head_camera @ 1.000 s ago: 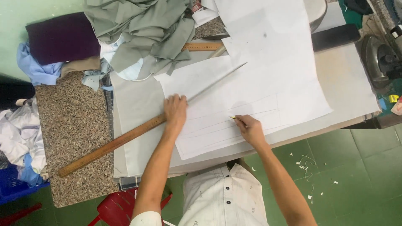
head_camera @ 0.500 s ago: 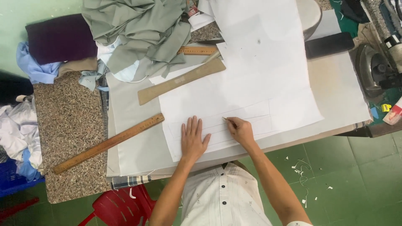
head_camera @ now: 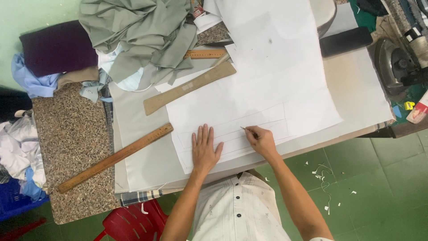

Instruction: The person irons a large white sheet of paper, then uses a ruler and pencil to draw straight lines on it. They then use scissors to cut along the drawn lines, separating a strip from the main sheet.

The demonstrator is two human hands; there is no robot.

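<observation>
Left hand (head_camera: 205,149) lies flat, palm down, fingers spread apart, pressing on white pattern paper (head_camera: 263,85) at lower centre of frame. Right hand (head_camera: 262,140) just beside it to the right, fingers pinched together on a thin pencil (head_camera: 248,130); only the tip end shows, rest hidden in the grip. Tip touches the paper on one of several faint drawn lines; lines hard to make out.

Paper sits on grey cloth (head_camera: 138,160) spread over the table, top end cut off by upper frame edge. Long wooden ruler (head_camera: 115,157) lies diagonal at lower left, half on cloth, half on speckled stone top (head_camera: 71,147), apart from both hands. Curved wooden ruler (head_camera: 189,88) lies at paper's upper left corner. Short wooden ruler (head_camera: 206,54) above it, partly buried under heap of grey-green fabric (head_camera: 138,35), upper left.

Dark purple folded cloth (head_camera: 58,47) far upper left. Black flat object (head_camera: 345,41) upper right; kind unclear. Iron (head_camera: 394,67) at right edge, partly cut off. Red stool (head_camera: 129,223) at bottom, mostly hidden by person's arm & shirt.
</observation>
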